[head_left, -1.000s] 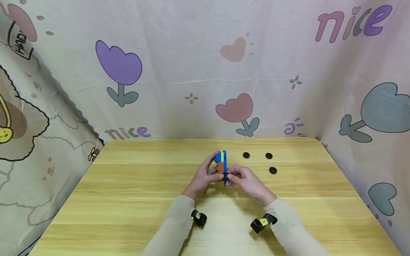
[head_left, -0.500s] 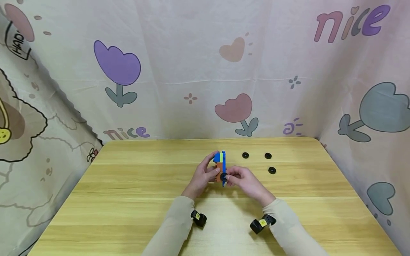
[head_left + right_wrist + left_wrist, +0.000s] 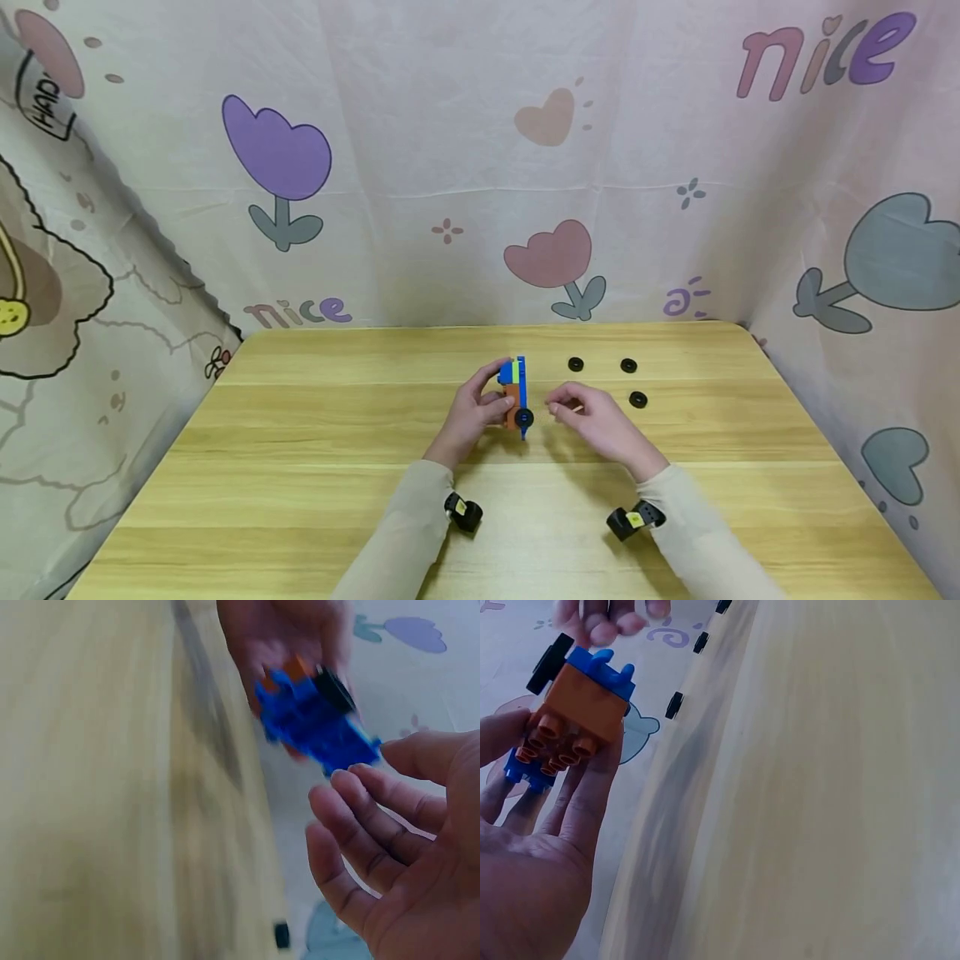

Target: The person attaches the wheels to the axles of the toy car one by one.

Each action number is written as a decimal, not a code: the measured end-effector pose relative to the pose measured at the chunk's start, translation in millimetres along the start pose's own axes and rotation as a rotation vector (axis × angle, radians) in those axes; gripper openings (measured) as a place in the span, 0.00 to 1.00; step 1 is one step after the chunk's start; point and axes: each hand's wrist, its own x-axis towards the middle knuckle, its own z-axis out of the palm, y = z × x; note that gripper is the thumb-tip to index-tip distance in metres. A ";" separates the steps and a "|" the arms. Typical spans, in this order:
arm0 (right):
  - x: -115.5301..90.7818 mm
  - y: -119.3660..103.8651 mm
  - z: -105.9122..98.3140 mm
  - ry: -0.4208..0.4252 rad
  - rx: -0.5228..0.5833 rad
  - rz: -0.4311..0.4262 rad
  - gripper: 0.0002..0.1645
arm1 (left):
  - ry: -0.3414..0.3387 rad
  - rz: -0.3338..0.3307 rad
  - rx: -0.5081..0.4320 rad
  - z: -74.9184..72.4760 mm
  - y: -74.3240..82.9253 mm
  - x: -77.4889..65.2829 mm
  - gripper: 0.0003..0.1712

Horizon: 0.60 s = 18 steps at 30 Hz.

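Left hand (image 3: pixel 472 412): fingers grasping toy car (image 3: pixel 522 385), held over worktop (image 3: pixel 300 450) toward far edge; black wheel (image 3: pixel 530 417) on its side. Right hand (image 3: pixel 600 419): near car, apart, fingers released, loosely bent. Three loose wheels (image 3: pixel 628 365) toward worktop's far right corner.

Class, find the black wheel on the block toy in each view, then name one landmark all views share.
Head: black wheel below centre, slightly right.
Left wrist: black wheel at upper left.
Right wrist: black wheel at upper right.
Shared landmark: left hand holding the block toy.
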 end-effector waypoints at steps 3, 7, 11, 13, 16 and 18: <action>-4.2 4.0 -12.9 0.049 -0.101 -0.005 0.10 | 0.011 -0.009 0.002 -1.4 -0.7 -0.2 0.34; -11.7 9.4 -28.9 0.079 -0.194 -0.003 0.08 | 0.012 -0.020 0.012 -3.0 -0.8 -1.0 0.33; -17.6 17.2 -43.9 0.101 -0.262 -0.016 0.10 | 0.013 -0.017 0.018 -4.6 -0.2 -1.4 0.34; -19.6 22.4 -51.9 0.112 -0.287 -0.012 0.13 | 0.013 -0.014 0.015 -5.2 -0.2 -1.4 0.34; -21.5 30.6 -64.0 0.114 -0.320 0.005 0.18 | 0.014 -0.015 0.008 -5.5 -0.1 -1.2 0.34; -22.0 35.7 -71.2 0.109 -0.341 0.015 0.20 | 0.013 -0.018 0.002 -5.4 0.0 -1.3 0.34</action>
